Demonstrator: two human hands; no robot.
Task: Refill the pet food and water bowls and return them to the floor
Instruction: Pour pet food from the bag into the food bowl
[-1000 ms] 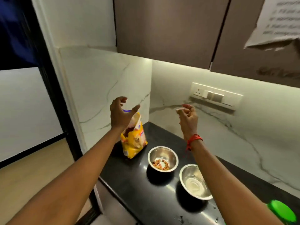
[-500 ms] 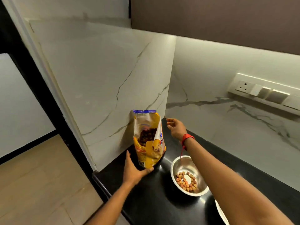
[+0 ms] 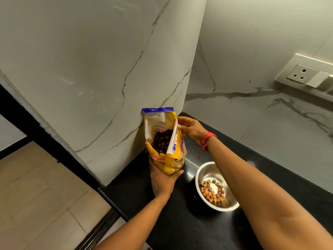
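Your left grip [image 3: 163,181] clasps food bag [image 3: 171,159] base; bag upright, open, over bench [image 3: 180,230]. Your right grip [image 3: 191,129] pinches bag's top edge. Bowl [image 3: 207,170] holding kibble [image 3: 212,193] just right of bag.

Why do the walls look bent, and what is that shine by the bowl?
Head view: the wide-angle lens bows the straight edges of the wall; light glints off the glossy counter beside the bowl; the bag is in focus.

Left hand [image 3: 162,183] grips bag [image 3: 173,159] base; right hand [image 3: 191,129] holds its upper edge.
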